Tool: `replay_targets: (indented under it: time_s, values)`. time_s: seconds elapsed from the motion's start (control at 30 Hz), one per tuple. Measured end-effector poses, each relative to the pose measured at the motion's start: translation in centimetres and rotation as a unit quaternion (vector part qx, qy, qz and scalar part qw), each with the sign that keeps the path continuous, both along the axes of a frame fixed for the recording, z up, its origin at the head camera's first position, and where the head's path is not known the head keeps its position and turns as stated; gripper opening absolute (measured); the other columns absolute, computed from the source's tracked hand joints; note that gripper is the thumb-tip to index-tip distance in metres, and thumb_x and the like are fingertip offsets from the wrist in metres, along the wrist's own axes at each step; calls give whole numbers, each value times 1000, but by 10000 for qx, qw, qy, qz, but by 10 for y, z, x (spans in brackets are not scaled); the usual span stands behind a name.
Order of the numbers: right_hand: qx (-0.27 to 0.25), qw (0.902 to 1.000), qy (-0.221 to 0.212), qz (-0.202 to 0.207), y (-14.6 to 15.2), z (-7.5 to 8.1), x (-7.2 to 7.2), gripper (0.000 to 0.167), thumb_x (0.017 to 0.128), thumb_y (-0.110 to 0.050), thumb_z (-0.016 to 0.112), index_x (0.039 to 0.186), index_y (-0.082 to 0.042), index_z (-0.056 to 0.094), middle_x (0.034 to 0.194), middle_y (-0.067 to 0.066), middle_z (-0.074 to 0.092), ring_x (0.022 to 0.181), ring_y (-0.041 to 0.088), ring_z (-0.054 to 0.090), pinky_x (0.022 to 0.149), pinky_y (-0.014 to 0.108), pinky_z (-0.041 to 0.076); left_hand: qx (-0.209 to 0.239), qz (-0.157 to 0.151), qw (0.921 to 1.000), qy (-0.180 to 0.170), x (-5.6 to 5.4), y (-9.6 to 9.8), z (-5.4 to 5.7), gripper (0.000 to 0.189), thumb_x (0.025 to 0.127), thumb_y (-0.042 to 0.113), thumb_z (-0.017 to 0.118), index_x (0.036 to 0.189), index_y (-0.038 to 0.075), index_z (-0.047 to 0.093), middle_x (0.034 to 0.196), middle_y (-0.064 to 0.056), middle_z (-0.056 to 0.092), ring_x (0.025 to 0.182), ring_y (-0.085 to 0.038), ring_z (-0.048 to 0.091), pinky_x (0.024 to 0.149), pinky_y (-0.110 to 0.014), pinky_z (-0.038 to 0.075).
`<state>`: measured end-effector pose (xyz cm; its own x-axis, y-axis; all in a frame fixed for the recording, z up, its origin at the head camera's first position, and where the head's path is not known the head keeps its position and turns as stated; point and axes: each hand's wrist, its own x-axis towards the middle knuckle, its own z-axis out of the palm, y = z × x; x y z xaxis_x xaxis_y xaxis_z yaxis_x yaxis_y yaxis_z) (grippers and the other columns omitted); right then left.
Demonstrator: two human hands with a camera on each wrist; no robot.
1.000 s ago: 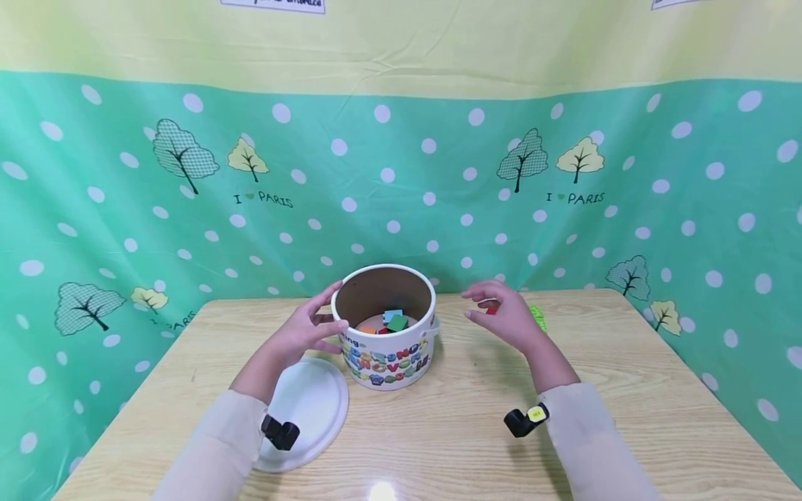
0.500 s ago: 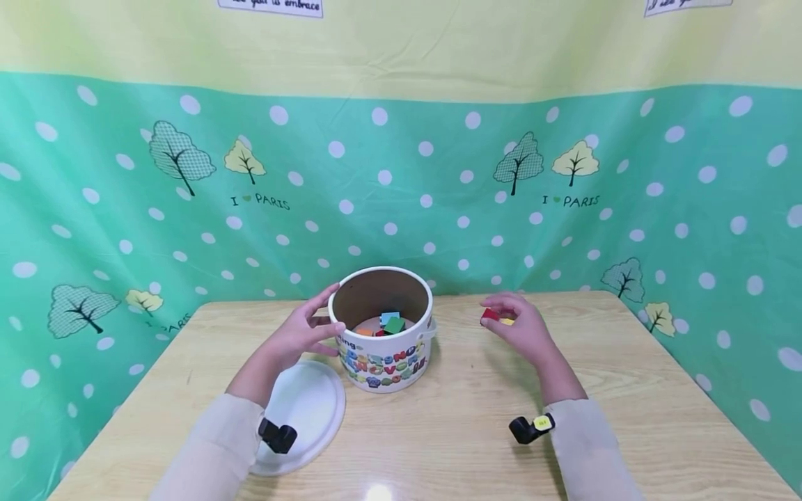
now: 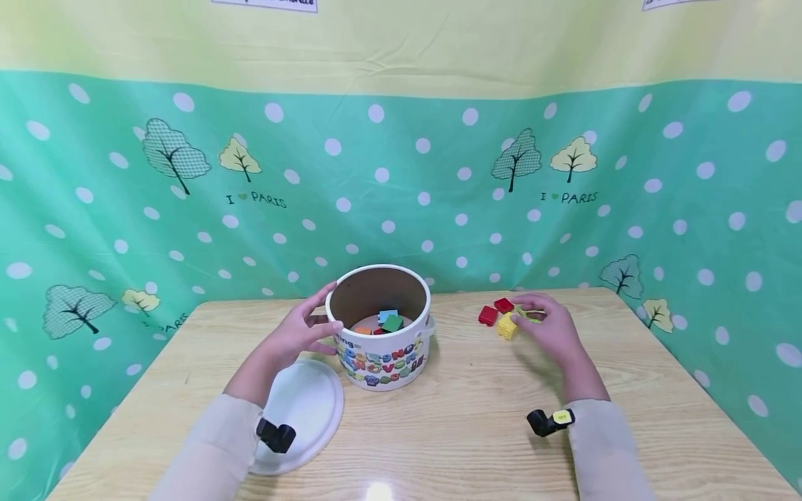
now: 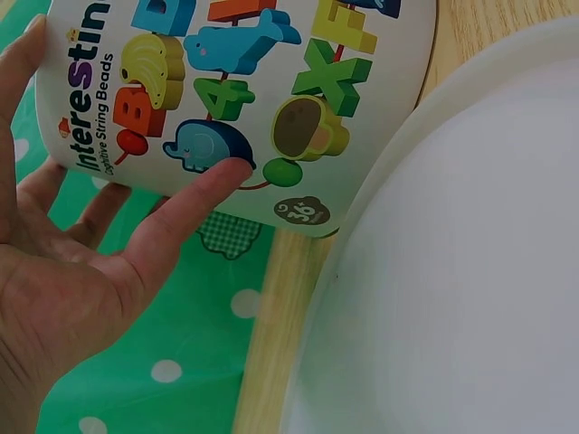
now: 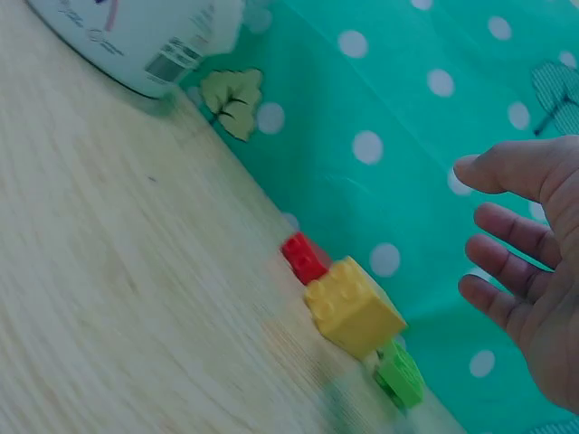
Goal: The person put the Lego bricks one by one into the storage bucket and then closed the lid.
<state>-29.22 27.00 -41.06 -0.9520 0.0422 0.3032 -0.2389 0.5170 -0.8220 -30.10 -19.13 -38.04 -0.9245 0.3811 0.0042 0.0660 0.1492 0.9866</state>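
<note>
A white tub [image 3: 388,362] printed with colourful letters stands open-topped at the middle back of the table. My left hand [image 3: 297,335] rests against its left side, fingers spread; in the left wrist view one straight fingertip [image 4: 237,170] lies against the printed wall. To the tub's right lie two red blocks [image 3: 489,316], a yellow block [image 3: 506,325] and a green block [image 5: 400,375]. Over the green block, in the head view, is my right hand [image 3: 551,327], partly covering it. The right wrist view shows that hand's fingers apart, holding nothing, above the blocks.
Inside the tub are several blocks, among them a blue block [image 3: 388,315] and an orange one [image 3: 363,330]. A round white lid [image 3: 307,410] lies left of the tub's front. Behind the wooden table [image 3: 451,431] hangs a green dotted curtain [image 3: 401,174].
My right hand has moved right, away from the tub, uncovering the red and yellow blocks. The left hand stays on the tub.
</note>
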Motion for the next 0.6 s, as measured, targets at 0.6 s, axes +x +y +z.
replay_targets:
  time_s: [0.6]
  values:
    - [-56,9980,-303,-557,29,-8,5,42,90,-8,69,130,0,58,133,21,52,120,39,51,100,51,47,71,-24,9999,76,3,0,0,85,90,25,72,156,32,20,156,-15,18,135,-48,32,78,-54,58]
